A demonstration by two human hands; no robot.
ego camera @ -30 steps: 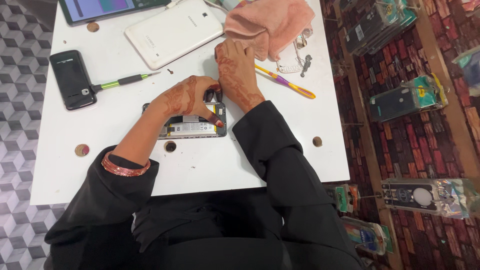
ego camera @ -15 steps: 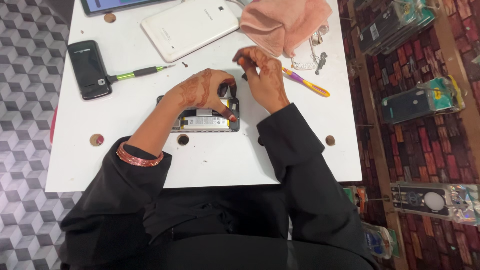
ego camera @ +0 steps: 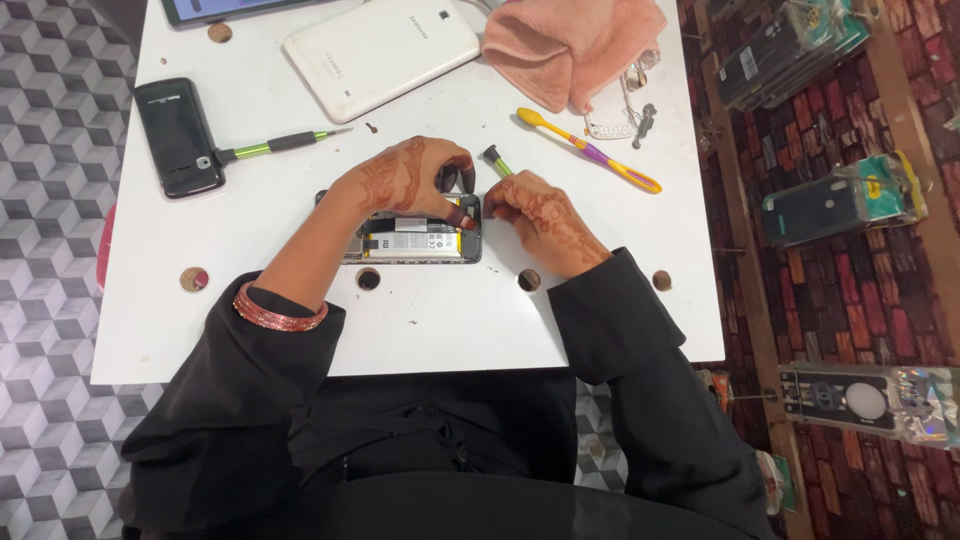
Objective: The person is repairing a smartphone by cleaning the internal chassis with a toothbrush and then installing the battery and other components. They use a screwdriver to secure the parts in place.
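The right hand (ego camera: 545, 220) is now closed around a small green-handled screwdriver (ego camera: 497, 160), its dark cap poking up just above the knuckles and the tip angled down toward the right end of the opened phone (ego camera: 415, 240); half a second ago that hand was raised higher, fingers bunched above the phone's corner, and a second ago it lay further up the table beside the cloth, so it has come down to the phone's edge, which suggests the tool is being set to a screw there, though the tip itself is hidden. Just to the left of it, the left hand (ego camera: 405, 185) rests curled over the top of the opened phone, fingers pressing on its upper right corner and holding nothing else; it has kept that steadying place across all three moments. The phone lies flat beneath both hands, back off, battery showing. Further out from the right hand, above it, lie a yellow-and-purple pry tool (ego camera: 590, 150) and a pink cloth (ego camera: 570, 45); beyond the left hand sit a second screwdriver (ego camera: 275, 145), a black phone (ego camera: 180, 135) and a white tablet (ego camera: 385, 55), all unmoved on the white table (ego camera: 420, 320).
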